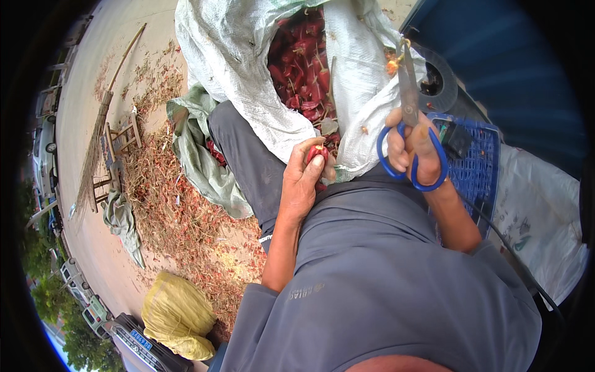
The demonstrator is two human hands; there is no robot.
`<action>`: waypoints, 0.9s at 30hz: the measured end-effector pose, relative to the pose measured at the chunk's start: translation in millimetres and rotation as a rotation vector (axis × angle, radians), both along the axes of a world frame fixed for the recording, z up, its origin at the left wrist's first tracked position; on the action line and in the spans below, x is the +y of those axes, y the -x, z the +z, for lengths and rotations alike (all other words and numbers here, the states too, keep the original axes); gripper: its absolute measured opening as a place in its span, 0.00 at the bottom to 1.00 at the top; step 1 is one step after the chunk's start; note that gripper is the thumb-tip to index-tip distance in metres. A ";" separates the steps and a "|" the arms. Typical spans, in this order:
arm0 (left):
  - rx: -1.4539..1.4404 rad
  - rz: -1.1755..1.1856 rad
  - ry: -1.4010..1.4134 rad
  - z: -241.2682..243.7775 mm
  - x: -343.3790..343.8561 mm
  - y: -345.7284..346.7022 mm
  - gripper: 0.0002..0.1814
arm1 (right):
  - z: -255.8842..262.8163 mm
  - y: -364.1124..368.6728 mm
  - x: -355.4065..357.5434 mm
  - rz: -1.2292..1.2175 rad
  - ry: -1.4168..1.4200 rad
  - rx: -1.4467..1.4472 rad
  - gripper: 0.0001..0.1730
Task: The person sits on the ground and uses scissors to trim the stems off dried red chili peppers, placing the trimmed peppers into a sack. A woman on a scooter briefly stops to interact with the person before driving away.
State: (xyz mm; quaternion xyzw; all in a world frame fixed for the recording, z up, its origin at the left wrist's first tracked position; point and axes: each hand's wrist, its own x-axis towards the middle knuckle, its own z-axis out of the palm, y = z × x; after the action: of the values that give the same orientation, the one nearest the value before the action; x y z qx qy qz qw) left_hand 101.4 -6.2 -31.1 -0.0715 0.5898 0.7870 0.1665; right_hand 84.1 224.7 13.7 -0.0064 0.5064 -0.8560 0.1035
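Note:
Between the thumb and fingers of my left hand (304, 172) is a red chili pepper (317, 153), its pale cut end facing up. My right hand (416, 149) grips blue-handled scissors (409, 100) with the blades pointing away from me. At the blade tips is a small orange and yellow bit (393, 63), blurred, perhaps a pepper top. A white woven sack (241, 88) lies across my lap, its mouth spread around many dried red chili peppers (302, 65). The left hand is at the sack's near edge, and the scissors are over its right side.
Stems and red scraps (186, 195) cover the ground to the left, beside a green woven sack (200, 149). Further left are a broom (95, 125) and wooden stools (123, 137). A yellow sack (176, 311) is lower left. A blue plastic basket (465, 172) stands right, holding a dark box (458, 139).

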 end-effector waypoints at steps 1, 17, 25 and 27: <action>0.001 0.007 0.050 0.5 2.3 9.8 0.14 | -3.1 -0.3 -0.2 -0.043 0.015 -0.062 0.36; 0.181 0.248 1.431 -68.2 -4.5 197.8 0.14 | -26.3 -18.0 -31.4 0.202 0.282 -0.318 0.38; 0.216 0.232 0.527 -29.3 -8.6 126.9 0.16 | -28.3 -16.6 -23.3 0.065 -0.021 -0.417 0.33; 0.072 0.159 0.303 -13.9 -12.6 104.0 0.16 | -14.9 -16.8 -22.4 0.152 -0.315 -0.188 0.33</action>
State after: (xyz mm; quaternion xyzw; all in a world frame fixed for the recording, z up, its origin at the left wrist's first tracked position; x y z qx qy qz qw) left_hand -2.6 -18.8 -45.0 -0.1139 0.6997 0.7019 0.0695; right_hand 100.9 202.2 -1.2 0.0517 0.6204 -0.7527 0.2142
